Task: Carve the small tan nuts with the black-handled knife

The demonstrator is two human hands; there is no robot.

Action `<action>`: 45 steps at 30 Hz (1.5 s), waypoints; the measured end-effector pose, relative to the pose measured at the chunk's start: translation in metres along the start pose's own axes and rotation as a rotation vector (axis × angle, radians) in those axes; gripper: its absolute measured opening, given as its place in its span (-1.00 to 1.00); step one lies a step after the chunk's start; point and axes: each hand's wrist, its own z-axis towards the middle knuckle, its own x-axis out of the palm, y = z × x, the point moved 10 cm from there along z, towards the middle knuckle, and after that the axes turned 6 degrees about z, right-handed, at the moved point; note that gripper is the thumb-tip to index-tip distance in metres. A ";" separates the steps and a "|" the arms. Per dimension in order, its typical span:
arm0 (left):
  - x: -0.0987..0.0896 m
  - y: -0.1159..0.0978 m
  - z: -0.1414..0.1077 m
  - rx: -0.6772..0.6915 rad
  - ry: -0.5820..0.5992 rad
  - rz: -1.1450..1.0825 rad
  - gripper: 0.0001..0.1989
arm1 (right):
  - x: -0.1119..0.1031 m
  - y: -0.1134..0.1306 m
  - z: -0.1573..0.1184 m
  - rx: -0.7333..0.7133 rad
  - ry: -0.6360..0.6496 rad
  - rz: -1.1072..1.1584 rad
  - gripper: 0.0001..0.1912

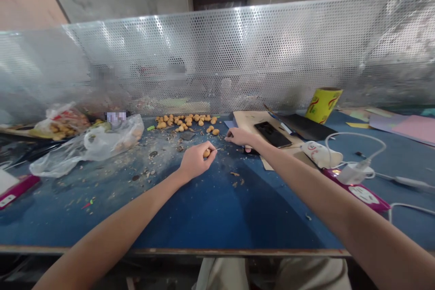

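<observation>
My left hand [198, 160] is closed around a small tan, rounded piece [206, 153] above the blue table [204, 217]. A thin metallic point sticks out to the right from its fingertips. To its upper right, my right hand [239, 137] has its fingers curled together; whatever they may pinch is too small to make out. Several similar tan pieces [188, 120] lie in a loose group by the perforated metal screen, and one more [215, 132] rests just left of my right hand.
Plastic bags [115, 138] lie at the left. A black phone [272, 134] rests on brown card at the right, near a yellow cylinder [323, 105], a white paper cup [321, 154] and a magenta power strip [362, 192] with cables. Crumbs and scraps cover the left-centre.
</observation>
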 end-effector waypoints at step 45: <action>-0.001 -0.003 0.000 0.018 -0.007 -0.004 -0.86 | -0.045 0.031 -0.046 -0.127 -0.159 0.462 -0.64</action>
